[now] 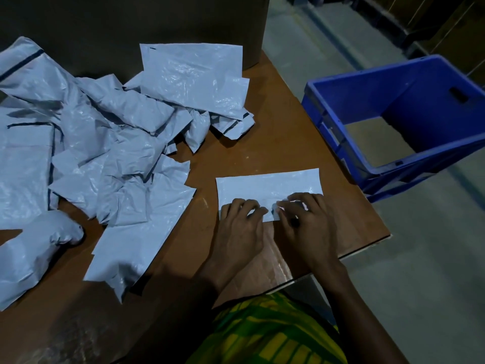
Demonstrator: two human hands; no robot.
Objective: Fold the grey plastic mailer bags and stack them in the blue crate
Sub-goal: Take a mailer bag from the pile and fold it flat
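Grey plastic, thin and glossy, lies almost everywhere across the brown table point(265, 143), whose matt top is scuffed with pale flecks. Near its right corner we see one flat mailer point(267, 189), a smooth, long rectangle with crisp straight edges, lying on the wood close in front of us. Both hands sit on its near edge. The left hand point(242, 228) has its fingers bent, knuckles raised, tips down on the film; we cannot tell whether they pinch the edge or only press it. The right hand point(308, 222) is just beside it, thumb and fingers drawn narrow and pinching a small raised lip of the plastic where the two hands meet. To the left sprawls a heap of loose mailers point(105, 143), crumpled and creased into sharp ridges, some showing dark strip lines along an edge. One flatter mailer point(191, 74) rests against the dark board point(131, 27) behind the heap, and a puffy bag point(39, 245) bulges at the lower left. Under our wrists the table carries a shiny, wrinkled patch point(267, 261). Beyond the table's right edge, down on the grey floor point(420, 258), stands the blue crate point(420, 101), hard moulded plastic with ribbed walls, a slotted handle hole and a pale bottom. A yellow-green checked cloth point(270, 334) shows at the bottom.
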